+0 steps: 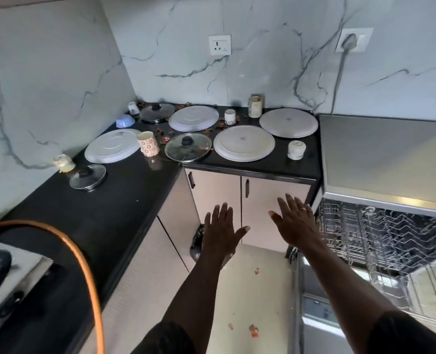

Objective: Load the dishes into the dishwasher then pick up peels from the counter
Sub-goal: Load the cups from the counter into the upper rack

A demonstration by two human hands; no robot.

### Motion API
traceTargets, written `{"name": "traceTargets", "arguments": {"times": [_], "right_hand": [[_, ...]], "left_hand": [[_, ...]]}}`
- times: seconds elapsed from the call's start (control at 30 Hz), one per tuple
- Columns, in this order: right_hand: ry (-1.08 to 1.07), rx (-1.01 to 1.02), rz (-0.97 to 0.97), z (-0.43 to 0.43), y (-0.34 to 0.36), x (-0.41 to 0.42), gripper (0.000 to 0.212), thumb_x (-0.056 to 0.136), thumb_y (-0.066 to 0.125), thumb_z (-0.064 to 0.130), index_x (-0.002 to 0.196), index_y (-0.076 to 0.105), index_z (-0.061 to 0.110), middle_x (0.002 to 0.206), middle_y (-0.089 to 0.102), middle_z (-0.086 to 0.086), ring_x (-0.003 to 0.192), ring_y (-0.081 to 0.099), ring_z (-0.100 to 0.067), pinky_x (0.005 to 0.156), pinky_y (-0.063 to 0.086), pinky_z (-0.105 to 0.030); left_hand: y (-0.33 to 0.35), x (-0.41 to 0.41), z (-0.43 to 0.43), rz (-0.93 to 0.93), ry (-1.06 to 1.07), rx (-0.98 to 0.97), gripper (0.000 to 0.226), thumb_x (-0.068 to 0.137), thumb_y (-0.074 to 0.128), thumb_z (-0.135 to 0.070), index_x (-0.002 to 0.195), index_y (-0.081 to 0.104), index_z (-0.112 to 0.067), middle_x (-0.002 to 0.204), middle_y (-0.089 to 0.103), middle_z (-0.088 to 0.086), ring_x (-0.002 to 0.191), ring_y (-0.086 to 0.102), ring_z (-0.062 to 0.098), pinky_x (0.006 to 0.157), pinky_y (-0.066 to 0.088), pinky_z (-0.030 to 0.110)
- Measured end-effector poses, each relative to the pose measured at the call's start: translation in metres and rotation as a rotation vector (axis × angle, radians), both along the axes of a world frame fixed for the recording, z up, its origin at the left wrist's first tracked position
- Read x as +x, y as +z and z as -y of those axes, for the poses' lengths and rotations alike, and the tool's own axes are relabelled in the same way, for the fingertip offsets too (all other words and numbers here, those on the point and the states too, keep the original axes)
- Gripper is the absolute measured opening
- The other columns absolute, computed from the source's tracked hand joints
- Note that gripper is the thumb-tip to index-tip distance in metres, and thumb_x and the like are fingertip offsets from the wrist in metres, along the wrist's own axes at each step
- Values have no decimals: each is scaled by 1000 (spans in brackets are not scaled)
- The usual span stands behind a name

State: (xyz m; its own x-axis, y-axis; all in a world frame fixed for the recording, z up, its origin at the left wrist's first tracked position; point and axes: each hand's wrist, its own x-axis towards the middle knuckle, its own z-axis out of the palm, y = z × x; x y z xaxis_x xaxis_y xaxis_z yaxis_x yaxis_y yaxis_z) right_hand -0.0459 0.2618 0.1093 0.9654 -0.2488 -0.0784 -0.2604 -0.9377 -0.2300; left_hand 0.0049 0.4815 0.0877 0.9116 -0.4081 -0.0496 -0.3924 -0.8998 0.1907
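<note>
Dishes: four plates (245,143) lie flat on the black counter (114,200), in and beside its corner. Three glass lids (188,146), several cups (148,144) and one blue bowl (125,121) sit among them. Peels (164,139) lie scattered between the dishes near the corner; a few scraps lie on the floor (237,290).

Dishwasher (380,154): right of the counter, open, wire rack (380,233) pulled out.

Left hand (220,231): fingers straight and spread, holding nothing, raised in front of the cabinet doors (263,195) below the counter.

Right hand (295,223): fingers likewise straight and spread, holding nothing, just beside the rack's left edge.
</note>
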Motion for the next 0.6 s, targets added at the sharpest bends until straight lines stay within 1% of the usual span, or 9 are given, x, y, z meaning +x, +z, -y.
{"name": "traceTargets", "arguments": {"times": [0.13,0.17,0.2,0.23,0.3,0.33,0.4,0.6], "right_hand": [[20,-7,12,-31,6,26,67,104,23,59,160,18,23,170,8,-6,156,8,-29,125,7,-49],[26,-11,12,-35,7,33,67,104,24,59,160,19,22,170,8,-6,156,8,-29,125,7,-49],[33,-19,12,-39,8,39,67,104,24,59,160,19,22,170,8,-6,156,8,-29,125,7,-49],[38,-25,11,-41,9,46,67,104,24,59,160,19,22,169,9,-6,156,8,-29,125,7,-49],[35,-25,17,-44,11,58,67,104,24,59,159,21,22,169,11,-6,156,9,-29,125,8,-50],[32,-24,21,-45,11,64,67,104,24,59,159,22,22,169,11,-7,156,9,-29,125,9,-50],[29,-20,25,-47,10,78,66,104,25,58,159,23,22,169,12,-7,155,11,-30,125,10,-50],[16,4,64,-43,3,118,63,105,29,56,158,26,21,169,14,-9,155,12,-31,125,12,-49]], "left_hand": [[10,32,-27,17,19,-47,133,61,-27,-89,161,16,-14,170,7,5,156,0,23,125,4,48],[12,39,-32,13,25,-55,131,62,-25,-91,161,16,-14,170,7,5,156,0,24,125,4,48],[15,44,-36,7,33,-63,125,68,-18,-91,161,15,-14,170,6,5,156,0,24,125,4,48],[16,50,-40,1,37,-65,114,77,-6,-88,161,15,-14,170,6,5,156,0,24,125,4,48],[19,59,-46,-3,36,-62,94,92,17,-78,160,16,-13,170,6,5,156,0,24,125,4,48],[21,64,-50,-5,37,-64,90,96,23,-74,161,15,-13,170,6,6,156,-1,24,125,3,48],[22,75,-55,-18,35,-60,88,97,26,-72,161,14,-12,170,5,6,156,-2,24,126,2,48],[14,119,-49,-14,25,-31,87,97,26,-71,160,16,-13,170,7,6,156,0,24,125,3,48]]}}
